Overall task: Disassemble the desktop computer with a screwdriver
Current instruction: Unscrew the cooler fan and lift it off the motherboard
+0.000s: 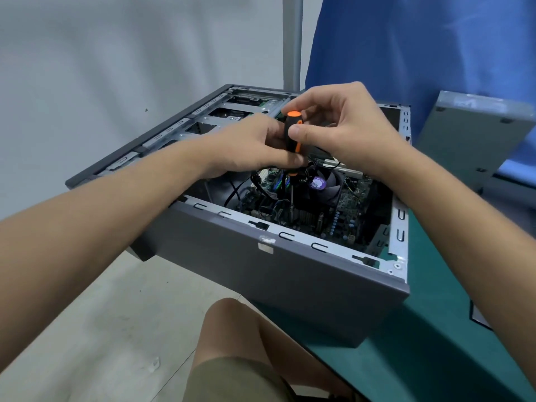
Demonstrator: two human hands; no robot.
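Green matting is covering the table [441, 329] at the lower right of the frame, with a pale wall filling the upper left and a blue cloth [420, 53] hanging at the upper right. I am working over the desktop computer case [275, 274], which is lying on its side at the centre of the frame with its open face turned upward, so the motherboard [351, 204] and the round cooling fan [330, 185] are showing inside. I am holding the screwdriver [293, 132] just above the opening, its long axis running almost straight up and down in the frame: the orange cap is pointing up and the metal shaft is pointing down into the case, with the tip reaching in beside the fan. My left hand [246, 146] is wrapping its fingers around the lower part of the black and orange handle, and my right hand [342, 123] is pinching the upper part between thumb and fingers. A grey side panel [475, 134] is leaning at the right edge of the frame, apart from the case. My knee [232, 323] is showing at the bottom centre, above the pale floor.
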